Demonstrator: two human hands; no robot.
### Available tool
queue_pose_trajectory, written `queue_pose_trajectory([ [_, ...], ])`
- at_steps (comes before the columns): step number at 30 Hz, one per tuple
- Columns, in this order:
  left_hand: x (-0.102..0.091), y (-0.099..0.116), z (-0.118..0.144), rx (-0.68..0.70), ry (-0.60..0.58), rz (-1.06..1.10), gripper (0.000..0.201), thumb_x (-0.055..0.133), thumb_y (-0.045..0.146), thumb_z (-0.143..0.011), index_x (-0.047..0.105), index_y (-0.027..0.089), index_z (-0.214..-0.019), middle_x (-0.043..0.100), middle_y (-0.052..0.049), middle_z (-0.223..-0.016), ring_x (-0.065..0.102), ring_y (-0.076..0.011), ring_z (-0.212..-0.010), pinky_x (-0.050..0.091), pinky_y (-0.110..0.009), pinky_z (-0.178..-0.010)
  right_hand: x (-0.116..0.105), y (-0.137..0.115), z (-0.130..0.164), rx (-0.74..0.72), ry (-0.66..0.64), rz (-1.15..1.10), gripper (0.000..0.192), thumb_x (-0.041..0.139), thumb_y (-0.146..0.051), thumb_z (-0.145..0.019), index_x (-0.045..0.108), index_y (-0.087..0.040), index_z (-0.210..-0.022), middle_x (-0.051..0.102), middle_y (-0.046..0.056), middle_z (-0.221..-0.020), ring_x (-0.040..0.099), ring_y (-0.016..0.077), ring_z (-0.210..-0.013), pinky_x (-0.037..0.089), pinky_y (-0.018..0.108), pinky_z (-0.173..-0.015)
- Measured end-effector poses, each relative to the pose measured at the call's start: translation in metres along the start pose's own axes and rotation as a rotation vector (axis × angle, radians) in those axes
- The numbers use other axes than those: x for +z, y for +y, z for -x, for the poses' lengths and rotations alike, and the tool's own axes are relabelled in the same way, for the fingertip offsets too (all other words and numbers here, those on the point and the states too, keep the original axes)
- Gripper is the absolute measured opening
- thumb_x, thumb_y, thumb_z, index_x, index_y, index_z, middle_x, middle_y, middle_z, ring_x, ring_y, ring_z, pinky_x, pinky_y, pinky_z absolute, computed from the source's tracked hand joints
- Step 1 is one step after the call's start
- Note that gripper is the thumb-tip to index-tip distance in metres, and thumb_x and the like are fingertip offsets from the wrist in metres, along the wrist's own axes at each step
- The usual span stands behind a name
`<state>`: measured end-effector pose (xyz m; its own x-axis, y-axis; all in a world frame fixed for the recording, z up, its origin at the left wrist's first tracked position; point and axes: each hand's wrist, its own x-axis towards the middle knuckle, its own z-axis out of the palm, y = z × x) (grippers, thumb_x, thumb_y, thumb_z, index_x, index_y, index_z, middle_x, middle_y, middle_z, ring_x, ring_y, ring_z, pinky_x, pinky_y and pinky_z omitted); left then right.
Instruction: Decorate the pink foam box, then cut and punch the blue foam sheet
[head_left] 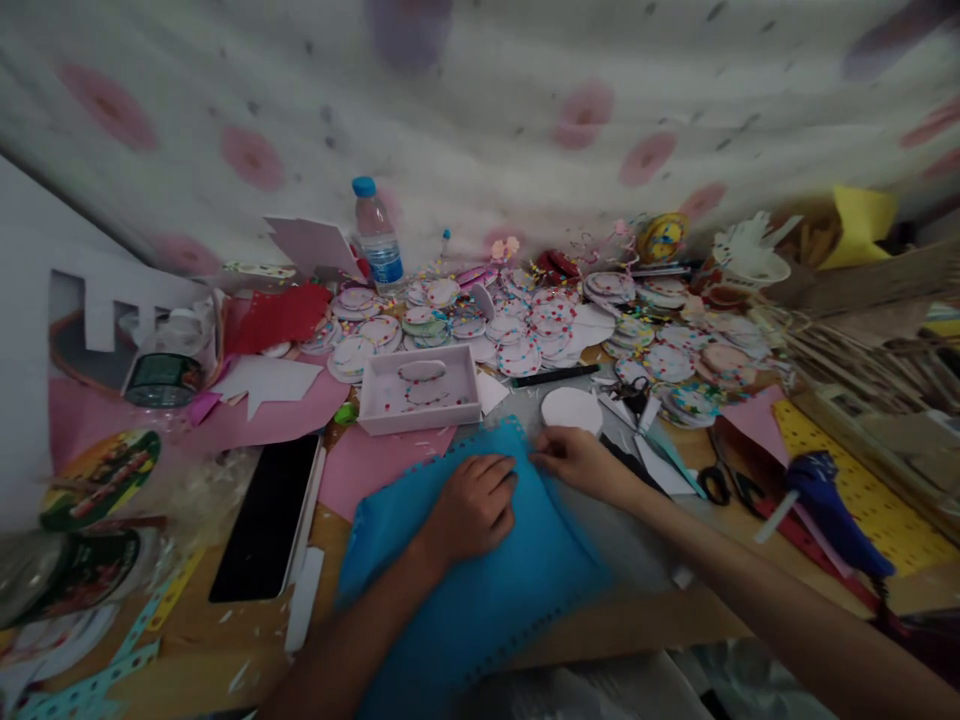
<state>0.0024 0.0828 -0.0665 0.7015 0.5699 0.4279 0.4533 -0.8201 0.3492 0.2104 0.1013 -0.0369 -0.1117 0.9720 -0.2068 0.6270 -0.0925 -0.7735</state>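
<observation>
A blue sheet [420,510] with small holes along its edges lies over the table's front edge. It bulges slightly, so it may be folded or doubled. My left hand [476,500] rests on its upper middle, fingers bent and close together against the blue surface. Just right of the sheet's top corner, my right hand [574,460] has thumb and fingertips pinched together. Whatever is between those fingertips is too small to make out. Behind the hands stand a white box [420,420] with beaded strings inside and a white paper disc [571,410].
Many bead-edged discs [517,330] crowd the back, near a water bottle [379,240]. On the left lie a black-screened tablet [266,515] and plastic jars [161,365]. To the right are scissors [724,475], a blue glue gun [836,510] and a yellow dotted sheet [870,500].
</observation>
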Motion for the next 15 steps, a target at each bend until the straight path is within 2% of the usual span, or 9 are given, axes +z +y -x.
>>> queue_pose_trajectory([
  [5,0.001,-0.001,0.0,-0.013,-0.006,-0.012,0.029,0.051,0.014,-0.082,0.066,0.011,-0.106,0.065,-0.015,-0.121,0.058,-0.027,-0.112,0.05,-0.042,-0.093,-0.033,-0.001,-0.01,-0.047,0.168,-0.046,0.015,0.061,-0.032,-0.071,0.054,-0.021,-0.064,0.055,-0.001,-0.056,0.048,0.0137,-0.053,0.036,0.025,-0.051],
  [10,0.004,-0.005,0.001,-0.079,-0.053,-0.022,0.034,0.054,0.018,-0.081,0.063,0.011,-0.112,0.059,-0.017,-0.13,0.051,-0.03,-0.123,0.046,-0.046,-0.099,-0.052,-0.007,-0.014,-0.054,0.311,-0.229,0.024,0.06,-0.043,-0.075,0.051,-0.021,-0.076,0.053,-0.003,-0.054,0.048,0.0123,-0.045,0.039,0.025,-0.043],
  [15,0.003,-0.004,-0.001,-0.122,-0.123,-0.01,0.044,0.058,0.031,-0.081,0.058,0.012,-0.121,0.055,-0.017,-0.134,0.049,-0.0318,-0.126,0.045,-0.05,-0.098,-0.094,-0.019,0.003,-0.054,0.551,-0.4,0.022,0.063,-0.041,-0.079,0.051,-0.023,-0.083,0.052,-0.004,-0.064,0.049,0.0092,-0.049,0.042,0.022,-0.047],
])
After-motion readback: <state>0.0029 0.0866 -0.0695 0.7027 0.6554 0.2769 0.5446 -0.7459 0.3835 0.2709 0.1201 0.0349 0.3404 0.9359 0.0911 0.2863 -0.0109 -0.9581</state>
